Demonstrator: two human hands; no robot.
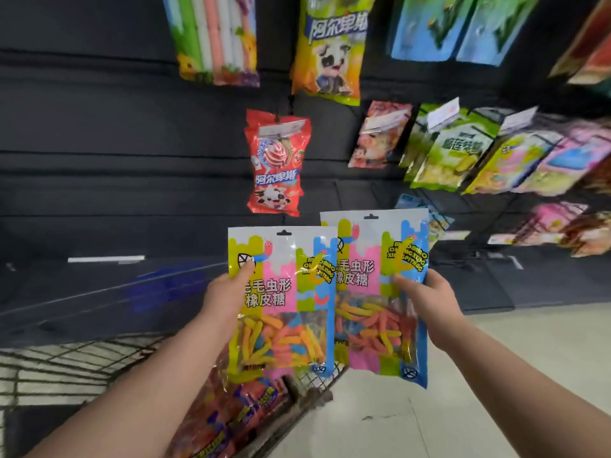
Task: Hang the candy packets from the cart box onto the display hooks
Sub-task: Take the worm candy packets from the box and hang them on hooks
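I hold up two matching gummy-worm candy packets, each with yellow, pink, green and blue stripes and a clear window. My left hand [228, 292] grips the left packet [284, 312] by its left edge, thumb on the front. My right hand [426, 299] grips the right packet [373, 292] by its right edge. The left packet overlaps the right one slightly. Both are upright in front of the dark display wall, below a hanging red lollipop packet [277, 163]. More packets [231, 418] lie in the cart below.
The wire cart [82, 365] stands at lower left against the dark wall. Yellow and striped packets [330, 47] hang above. Rows of hooks with green, yellow and pink packets [463, 150] fill the right side. Pale floor [463, 408] spreads at lower right.
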